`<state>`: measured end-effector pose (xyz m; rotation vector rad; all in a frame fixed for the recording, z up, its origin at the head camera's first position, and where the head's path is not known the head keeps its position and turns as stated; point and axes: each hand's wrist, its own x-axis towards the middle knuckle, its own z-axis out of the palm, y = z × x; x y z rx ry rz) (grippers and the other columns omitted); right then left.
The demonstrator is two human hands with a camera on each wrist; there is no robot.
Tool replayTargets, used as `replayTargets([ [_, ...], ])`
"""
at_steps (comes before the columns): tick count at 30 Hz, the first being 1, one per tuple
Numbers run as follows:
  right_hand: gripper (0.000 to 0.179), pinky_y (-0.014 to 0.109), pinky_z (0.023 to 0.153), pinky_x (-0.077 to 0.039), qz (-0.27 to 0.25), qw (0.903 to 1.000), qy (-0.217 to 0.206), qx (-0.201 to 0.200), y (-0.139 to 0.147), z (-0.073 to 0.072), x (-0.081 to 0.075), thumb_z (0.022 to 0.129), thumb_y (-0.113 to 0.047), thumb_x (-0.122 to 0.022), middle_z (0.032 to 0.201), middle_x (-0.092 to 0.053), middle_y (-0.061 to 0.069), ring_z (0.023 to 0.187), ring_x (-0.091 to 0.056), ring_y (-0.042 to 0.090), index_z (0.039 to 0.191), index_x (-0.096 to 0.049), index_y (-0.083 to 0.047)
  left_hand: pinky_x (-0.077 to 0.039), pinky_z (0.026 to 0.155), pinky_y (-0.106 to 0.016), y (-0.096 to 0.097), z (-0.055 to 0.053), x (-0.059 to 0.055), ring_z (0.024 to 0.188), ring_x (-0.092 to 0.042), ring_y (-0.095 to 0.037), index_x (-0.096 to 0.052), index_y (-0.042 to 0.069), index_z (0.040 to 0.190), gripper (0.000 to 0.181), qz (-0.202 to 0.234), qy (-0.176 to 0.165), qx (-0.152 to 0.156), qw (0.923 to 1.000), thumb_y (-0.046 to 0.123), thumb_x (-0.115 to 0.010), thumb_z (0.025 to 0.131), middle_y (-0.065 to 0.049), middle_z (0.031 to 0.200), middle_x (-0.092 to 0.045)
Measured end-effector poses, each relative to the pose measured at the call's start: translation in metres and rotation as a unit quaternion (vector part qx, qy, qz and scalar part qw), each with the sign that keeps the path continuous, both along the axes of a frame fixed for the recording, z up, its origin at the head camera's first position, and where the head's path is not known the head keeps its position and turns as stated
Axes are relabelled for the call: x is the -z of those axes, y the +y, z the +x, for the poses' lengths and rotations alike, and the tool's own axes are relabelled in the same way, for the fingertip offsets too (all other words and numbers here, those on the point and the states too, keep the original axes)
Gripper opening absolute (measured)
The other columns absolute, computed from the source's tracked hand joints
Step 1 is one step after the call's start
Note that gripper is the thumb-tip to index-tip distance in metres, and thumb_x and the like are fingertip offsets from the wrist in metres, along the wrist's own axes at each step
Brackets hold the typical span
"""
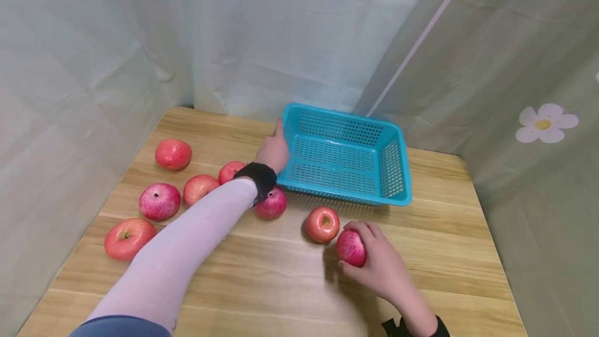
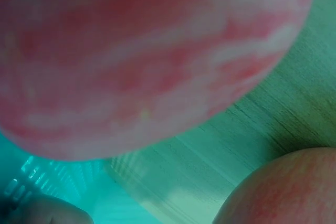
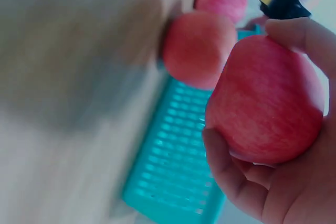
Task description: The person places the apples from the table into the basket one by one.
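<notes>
Gripping the red apple (image 1: 352, 248), right hand (image 1: 381, 264) has fingers (image 3: 228, 179) curled round it just beside another apple (image 1: 323, 224), in front of the blue basket (image 1: 334, 163) on the tabletop (image 1: 281, 274) (can't tell if lifted); best hold it lightly and evenly, no squeezing, no bumping that neighbour. Left hand (image 1: 274, 151) sits at basket's left rim, grip unclear. Held apple near-round, no clear long axis, stem end hidden so pointing can't be told
</notes>
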<state>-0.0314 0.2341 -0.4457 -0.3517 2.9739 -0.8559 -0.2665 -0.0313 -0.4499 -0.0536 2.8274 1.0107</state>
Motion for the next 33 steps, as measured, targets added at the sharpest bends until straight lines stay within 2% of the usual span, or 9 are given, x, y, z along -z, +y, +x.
replayTargets([
  [8,0.073,0.047,0.08,-0.063,-0.038,0.9986,0.035,-0.014,0.008,-0.024,-0.029,0.073,-0.022,-0.096,0.133,-0.059,0.006,0.108,-0.067,0.027,0.136,-0.06,-0.017,-0.042,0.049,-0.037,-0.002,0.002,-0.002,0.049,-0.05,-0.022,0.005,0.016,0.173,0.084,0.003,0.004,0.002,1.0,0.002,-0.045,0.107,-0.008,0.065,-0.054],
  [19,0.072,0.049,0.079,-0.063,-0.06,0.9967,0.045,-0.032,0.01,-0.056,-0.047,0.076,-0.021,-0.095,0.133,-0.059,0.008,0.114,-0.062,0.03,0.138,-0.059,-0.016,-0.043,0.048,-0.036,-0.003,0.002,0.0,0.049,-0.051,-0.022,0.003,0.015,0.173,0.083,0.002,0.008,0.001,1.0,0.002,-0.046,0.107,-0.008,0.066,-0.055],
  [26,0.073,0.054,0.082,-0.062,-0.051,0.9976,0.036,-0.029,0.014,-0.086,-0.055,0.079,-0.022,-0.095,0.136,-0.057,0.014,0.119,-0.058,0.034,0.14,-0.055,-0.013,-0.044,0.049,-0.037,-0.002,0.002,0.001,0.05,-0.052,-0.023,0.004,0.016,0.173,0.083,0.005,0.01,0.001,0.9999,0.003,-0.046,0.108,-0.008,0.066,-0.055],
  [33,0.07,0.057,0.083,-0.061,-0.042,0.9985,0.028,-0.021,0.022,-0.126,-0.055,0.083,-0.023,-0.091,0.134,-0.056,0.018,0.12,-0.056,0.036,0.141,-0.053,-0.01,-0.044,0.048,-0.037,0.0,0.002,0.002,0.049,-0.051,-0.022,0.004,0.016,0.173,0.081,0.002,0.01,0.0,0.9999,0.004,-0.044,0.108,-0.008,0.066,-0.056],
])
